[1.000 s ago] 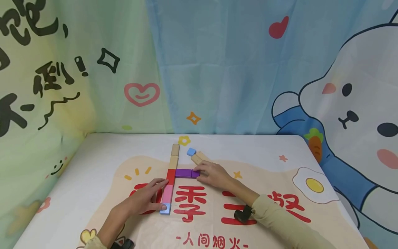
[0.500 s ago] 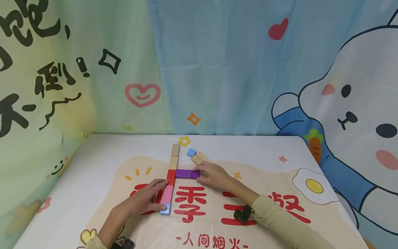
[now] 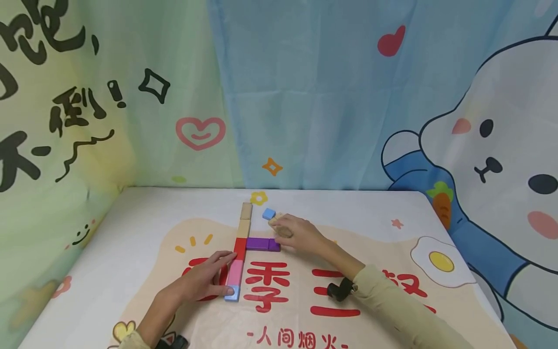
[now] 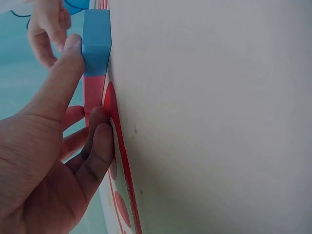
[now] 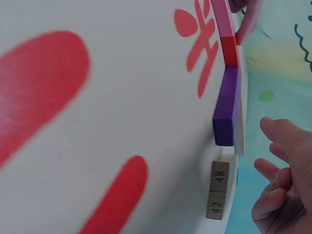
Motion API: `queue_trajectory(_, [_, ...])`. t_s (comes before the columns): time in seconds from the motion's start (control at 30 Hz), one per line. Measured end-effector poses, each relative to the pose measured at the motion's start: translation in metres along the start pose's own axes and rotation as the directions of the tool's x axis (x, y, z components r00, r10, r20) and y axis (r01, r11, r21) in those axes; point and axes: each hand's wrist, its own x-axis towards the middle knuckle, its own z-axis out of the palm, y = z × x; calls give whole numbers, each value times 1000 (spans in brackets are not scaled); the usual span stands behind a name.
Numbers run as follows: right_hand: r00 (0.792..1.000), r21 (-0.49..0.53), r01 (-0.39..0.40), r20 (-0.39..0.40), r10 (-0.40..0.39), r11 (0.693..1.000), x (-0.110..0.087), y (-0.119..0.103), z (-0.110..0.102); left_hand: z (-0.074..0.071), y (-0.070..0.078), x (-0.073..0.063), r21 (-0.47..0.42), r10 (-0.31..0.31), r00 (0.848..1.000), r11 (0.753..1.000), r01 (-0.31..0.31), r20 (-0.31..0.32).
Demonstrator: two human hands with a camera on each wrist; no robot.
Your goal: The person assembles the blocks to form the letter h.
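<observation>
We see the left hand (image 3: 205,277) resting along a row of blocks, fingers relaxed and gripping nothing: its thumb touches the blue block (image 3: 232,293) at the near end, a fingertip reaches the red block (image 3: 240,246), and the pink block (image 3: 235,271) lies between. Two purple blocks (image 3: 258,244) branch off the red one. From the head, the right hand (image 3: 301,235) hides most of two loose wooden blocks (image 5: 218,187); from its wrist we read 48 and 42, its fingers loosely bent, holding nothing. Both forearms are cut off.
</observation>
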Motion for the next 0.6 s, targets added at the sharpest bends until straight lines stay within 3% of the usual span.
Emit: queue_trajectory(0.6, [997, -75, -71, -19, 70, 995, 41, 4, -6, 2, 0, 0, -29, -29, 1000, 999, 29, 9])
